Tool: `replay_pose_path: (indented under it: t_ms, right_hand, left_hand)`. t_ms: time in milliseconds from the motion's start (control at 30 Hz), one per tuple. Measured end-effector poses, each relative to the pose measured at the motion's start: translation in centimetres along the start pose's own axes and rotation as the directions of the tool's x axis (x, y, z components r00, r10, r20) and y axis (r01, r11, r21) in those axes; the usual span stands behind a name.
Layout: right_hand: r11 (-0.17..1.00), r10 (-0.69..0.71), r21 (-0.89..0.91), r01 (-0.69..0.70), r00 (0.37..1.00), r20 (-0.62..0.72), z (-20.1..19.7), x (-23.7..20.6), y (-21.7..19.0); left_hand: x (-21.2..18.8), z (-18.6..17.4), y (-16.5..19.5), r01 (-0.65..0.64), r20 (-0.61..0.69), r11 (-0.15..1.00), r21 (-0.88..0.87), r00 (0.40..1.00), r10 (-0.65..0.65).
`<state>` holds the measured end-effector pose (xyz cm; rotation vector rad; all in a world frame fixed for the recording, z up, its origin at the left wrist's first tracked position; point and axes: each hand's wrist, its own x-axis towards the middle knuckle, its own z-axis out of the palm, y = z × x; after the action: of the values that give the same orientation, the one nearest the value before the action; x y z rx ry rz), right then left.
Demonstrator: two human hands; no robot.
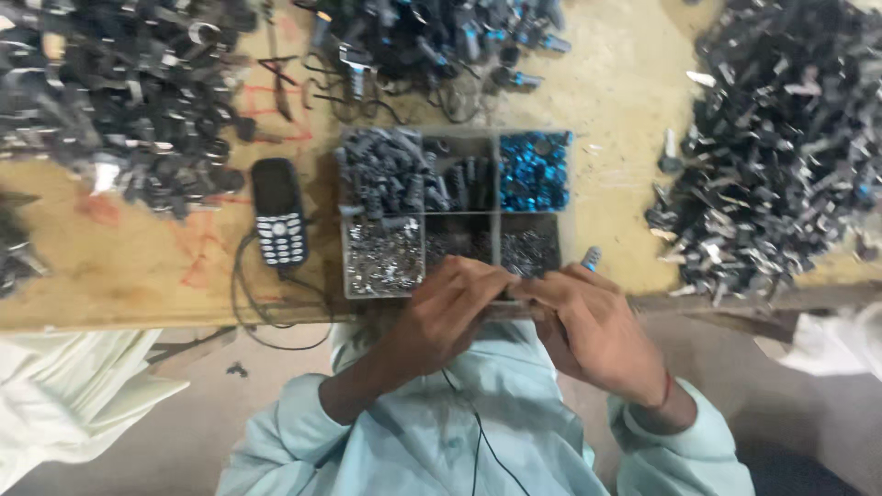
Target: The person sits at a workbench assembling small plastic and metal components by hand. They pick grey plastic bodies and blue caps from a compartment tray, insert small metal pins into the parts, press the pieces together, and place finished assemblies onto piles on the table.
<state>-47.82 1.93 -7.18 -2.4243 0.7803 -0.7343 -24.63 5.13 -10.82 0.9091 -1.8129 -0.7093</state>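
left hand [447, 312]: fingers curled in tight, tips meeting the right hand's tips just at the near edge of the tray; pinches something small, too blurred to identify.
right hand [588, 326]: fingers bent, closed toward the left hand on the same small hidden piece; thin red thread band at the wrist.
small part [591, 256]: grey-blue stub poking up just behind the right hand's knuckles; cannot tell whether the hand holds it.
tray [496, 174]: clear plastic, rectangular, six compartments in two rows of three, on the table edge directly beyond the hands.
tray fill: far left dark grey chunky pieces, far middle dark cylinders, far right glossy blue bits [535, 171]; near left shiny silver bits, near middle and near right fine dark grey bits, partly hidden by the hands.
phone [278, 212]: one, black keypad bar type, left of the tray, black cable looping off its near end.
table [138, 266]: tan board, scuffed, red marks.
piles: three big heaps of dark metal and plastic parts, far left [119, 92], far middle [432, 37], right [781, 147]; count per heap unreadable.
sleeves: pale mint cloth, soft, creased.
white cloth [64, 395]: lower left, below the table edge.
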Motion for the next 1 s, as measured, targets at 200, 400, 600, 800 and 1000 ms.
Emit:
replay_pose_path:
  t_ms: [200,400,600,800,1000]
  right_hand:
    - [0.969,0.227,-0.1,-0.224,0.974,0.025,-0.6,3.8,-3.7]
    - [0.957,0.218,-0.186,-0.221,0.975,-0.034,-0.1,3.7,-5.7]
    - [0.964,0.192,-0.181,-0.194,0.981,-0.029,0.0,3.3,-7.4]
    - [0.957,0.183,-0.232,-0.173,0.983,0.023,0.9,3.6,-8.1]
    - [0.969,0.204,-0.182,-0.167,0.957,0.207,1.7,3.8,-8.6]
  left_hand:
    - [-0.5,-3.5,1.7,0.039,-0.029,0.997,0.069,0.999,-0.037]
    - [-1.3,-4.4,3.1,0.005,-0.043,0.998,0.057,0.999,-0.003]
    - [-2.7,-5.9,3.6,-0.017,-0.034,1.0,0.026,0.999,0.018]
    - [-4.0,-6.2,3.4,0.012,-0.065,0.999,0.041,0.998,-0.009]
    - [-4.3,-5.3,2.7,0.078,0.044,0.979,-0.186,0.997,-0.071]
